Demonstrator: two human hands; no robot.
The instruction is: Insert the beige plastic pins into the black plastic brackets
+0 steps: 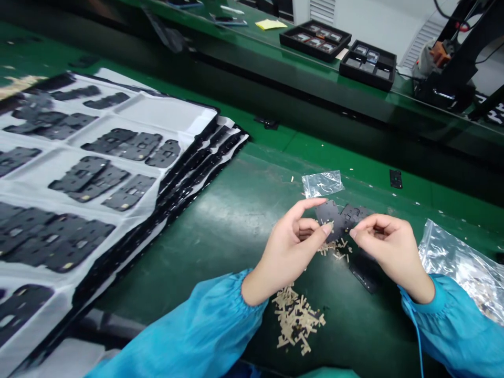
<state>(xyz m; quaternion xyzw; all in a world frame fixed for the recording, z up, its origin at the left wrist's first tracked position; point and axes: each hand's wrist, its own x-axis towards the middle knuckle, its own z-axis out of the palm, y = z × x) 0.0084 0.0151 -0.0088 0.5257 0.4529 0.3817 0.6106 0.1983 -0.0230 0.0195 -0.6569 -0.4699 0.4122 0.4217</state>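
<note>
Pretty narrow grip here: the left hand (290, 249) and right hand (391, 252) both pinch a thin black die-cut piece (339, 218) at the fingertips, holding it just above the green bench mat (236, 236) with the wrists turned inward and the fingers pointing at each other. Blue elasticated sleeves (189, 325) come in from the bottom corners. Right below the hands sits a small scatter of tan strips (334, 249), with a bigger loose pile of tan strips (297, 320) closer in. A flat clear zip bag (322, 184) lies just past the piece, and a crumpled clear bag (460, 268) by the right forearm looks packed with more of the same tan bits. Another black piece (364, 275) lies on the mat under the right hand, and a small one (396, 178) sits farther out. Over on the left is a big stack of white-backed sheets (86, 173) with rows of black pieces stuck on them. Across the aisle, on the far bench, two black compartment trays (315, 39) (368, 64) hold small flat parts, one per slot, too small to make out.
</note>
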